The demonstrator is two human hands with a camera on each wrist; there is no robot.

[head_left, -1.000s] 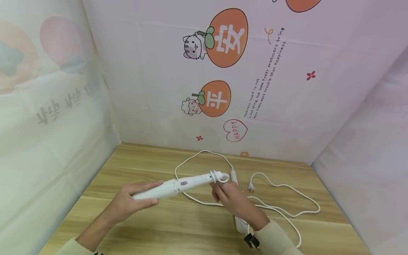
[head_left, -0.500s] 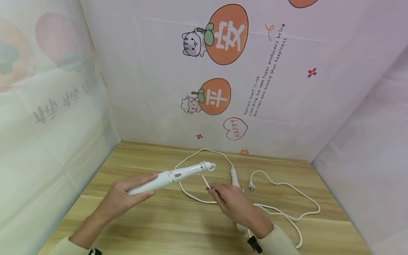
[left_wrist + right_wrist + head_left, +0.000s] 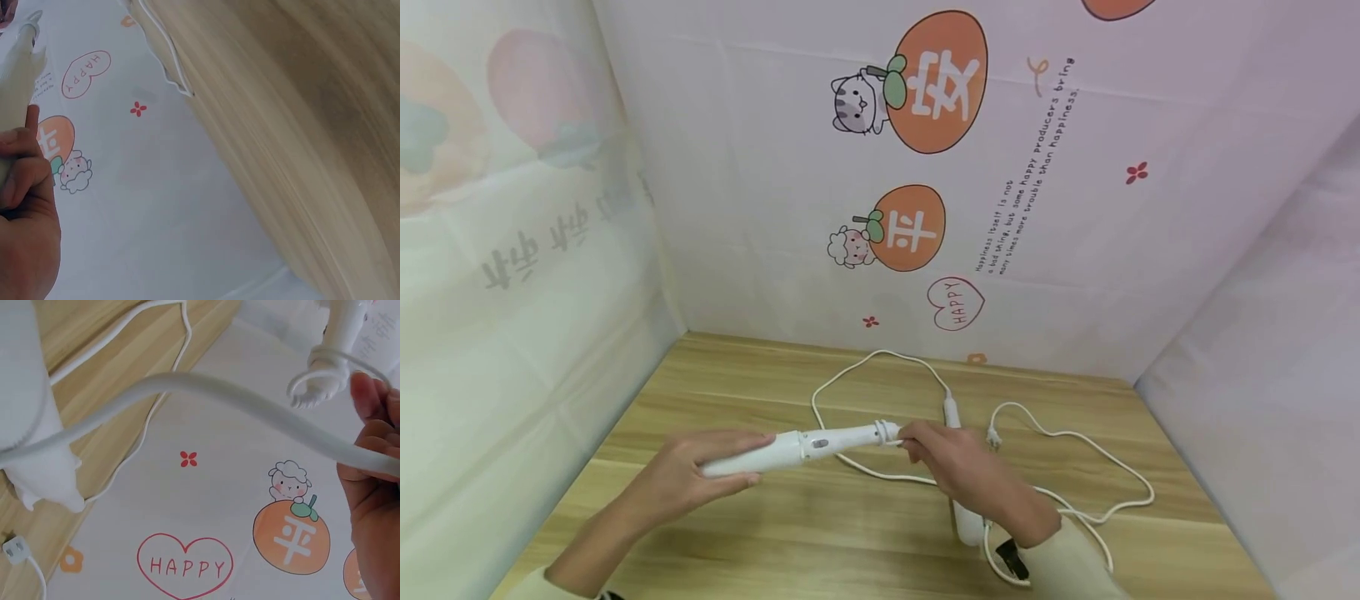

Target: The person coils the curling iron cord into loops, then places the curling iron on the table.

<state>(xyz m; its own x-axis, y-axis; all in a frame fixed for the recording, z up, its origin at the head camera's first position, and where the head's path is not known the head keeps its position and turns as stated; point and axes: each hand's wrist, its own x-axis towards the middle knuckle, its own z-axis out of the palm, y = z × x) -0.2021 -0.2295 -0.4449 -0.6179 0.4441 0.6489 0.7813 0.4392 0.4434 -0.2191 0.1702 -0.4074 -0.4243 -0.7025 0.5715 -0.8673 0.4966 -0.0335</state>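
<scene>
My left hand [image 3: 681, 473] grips the wide end of a white hair iron [image 3: 842, 440], thumb and fingers on opposite sides. The iron is held above the table with its small grey switch [image 3: 821, 444] facing up. Its white cord is wound in loops [image 3: 886, 432] round the narrow end. Close by that end, my right hand [image 3: 958, 462] pinches the cord between thumb and fingers. In the right wrist view a thick stretch of cord [image 3: 169, 381] crosses in front, and the coiled cord exit of the iron [image 3: 319, 387] shows beside the fingertips.
A second white corded appliance [image 3: 967, 525] lies on the wooden table [image 3: 737, 533], partly behind my right hand. Its cord [image 3: 816, 392] loops to the back left. A two-pin plug [image 3: 993, 437] and more cord [image 3: 1131, 471] lie at right. Printed cloth walls [image 3: 760, 208] enclose the table.
My right hand first drew the cord down and away from the iron's narrow end, then came back up beside it. The iron's narrow end has dipped again; my left hand keeps its grip.
</scene>
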